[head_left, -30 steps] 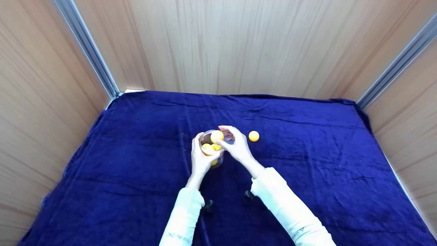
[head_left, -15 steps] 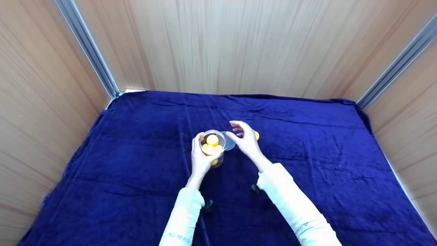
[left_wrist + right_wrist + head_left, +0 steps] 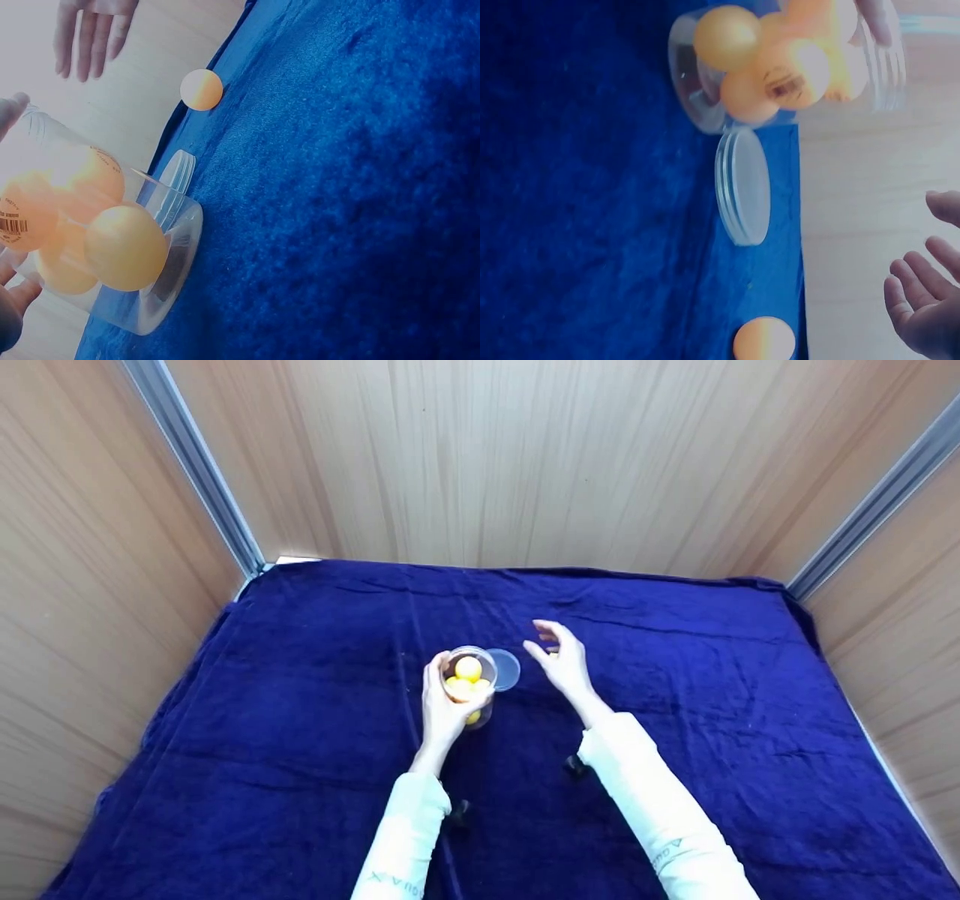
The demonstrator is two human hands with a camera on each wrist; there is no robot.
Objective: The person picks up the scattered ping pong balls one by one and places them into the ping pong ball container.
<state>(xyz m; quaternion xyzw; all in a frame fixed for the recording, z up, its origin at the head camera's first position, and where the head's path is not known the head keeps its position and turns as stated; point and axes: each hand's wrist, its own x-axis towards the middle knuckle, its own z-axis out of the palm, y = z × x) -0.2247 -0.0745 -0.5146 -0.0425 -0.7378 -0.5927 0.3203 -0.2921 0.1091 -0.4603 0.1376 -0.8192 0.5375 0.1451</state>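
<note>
A clear plastic jar holds several orange-yellow balls, some with printed marks. My left hand grips the jar near its rim, thumb on the near side and fingers around the left. Beside the jar a clear round lid lies on the cloth. To the right of the lid my right hand hovers with fingers spread and nothing in it. One loose ball sits on the cloth; in the head view the right hand hides nearly all of it.
Dark blue velvet cloth with wrinkles covers the work surface. Wood-grain panels stand behind and at both sides, with metal posts in the corners.
My right hand has let a ball go into the jar and moved right, away from the opening, uncovering the lid and coming over the loose ball. My left hand stays on the jar.
</note>
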